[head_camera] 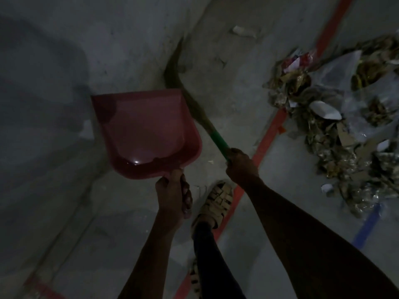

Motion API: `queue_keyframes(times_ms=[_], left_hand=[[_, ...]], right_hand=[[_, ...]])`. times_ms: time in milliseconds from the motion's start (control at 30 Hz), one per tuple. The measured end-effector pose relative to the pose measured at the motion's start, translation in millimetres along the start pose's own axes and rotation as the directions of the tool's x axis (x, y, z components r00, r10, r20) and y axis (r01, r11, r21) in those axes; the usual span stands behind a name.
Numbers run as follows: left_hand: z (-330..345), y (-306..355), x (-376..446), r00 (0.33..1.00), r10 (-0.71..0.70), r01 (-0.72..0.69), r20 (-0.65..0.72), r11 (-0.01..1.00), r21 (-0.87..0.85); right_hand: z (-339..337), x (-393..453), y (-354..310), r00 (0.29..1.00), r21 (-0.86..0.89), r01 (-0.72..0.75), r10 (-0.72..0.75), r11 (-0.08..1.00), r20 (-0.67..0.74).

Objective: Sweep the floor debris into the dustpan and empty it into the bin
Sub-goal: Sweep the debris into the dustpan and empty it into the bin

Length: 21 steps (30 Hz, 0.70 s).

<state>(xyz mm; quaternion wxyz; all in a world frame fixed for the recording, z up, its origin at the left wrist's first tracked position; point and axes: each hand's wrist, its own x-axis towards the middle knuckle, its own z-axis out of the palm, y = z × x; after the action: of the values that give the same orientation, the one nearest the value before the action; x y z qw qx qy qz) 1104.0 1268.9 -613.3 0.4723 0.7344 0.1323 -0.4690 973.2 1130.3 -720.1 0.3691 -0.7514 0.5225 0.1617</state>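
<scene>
The left hand is gripping the short handle of a wide, red plastic dustpan, fingers curled round it, so that the pan is extending forward from the knuckles with its open lip pointing away from the person. The pan is looking bare inside apart from a glint of light, and whether its lip is touching the grey concrete floor I cannot tell.

The right hand is clenching the green handle of a soft grass-bristled broom, which is slanting up and away from that fist, running just beside the pan's right edge. Held this way, the bristles are lying ahead of the pan's mouth, probably ready to draw rubbish back toward it.

The heap of crumpled foil wrappers, paper scraps and clear plastic is lying well to the right of the right hand, across a red painted line, apart from both tools. The sweeping is seemingly barely begun. A sandalled foot is standing between the two forearms. No bin is showing.
</scene>
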Motion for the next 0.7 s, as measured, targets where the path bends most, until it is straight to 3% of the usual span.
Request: queue_keyframes(times_ms=[300, 500, 700], left_hand=[[52, 56, 8, 0.995, -0.096, 0.09, 0.034, 0.984, 0.156], [95, 74, 14, 0.991, -0.013, -0.022, 0.131, 0.966, 0.259], [132, 86, 23, 0.987, -0.001, -0.049, 0.161, 0.951, 0.305]], right_hand=[[-33, -36, 86, 0.938, 0.163, -0.275, 0.302, 0.947, -0.173], [-48, -60, 125, 0.845, 0.265, -0.369, 0.44, 0.891, -0.304], [-53, -70, 128, 0.841, 0.296, -0.194, 0.314, 0.935, -0.44]])
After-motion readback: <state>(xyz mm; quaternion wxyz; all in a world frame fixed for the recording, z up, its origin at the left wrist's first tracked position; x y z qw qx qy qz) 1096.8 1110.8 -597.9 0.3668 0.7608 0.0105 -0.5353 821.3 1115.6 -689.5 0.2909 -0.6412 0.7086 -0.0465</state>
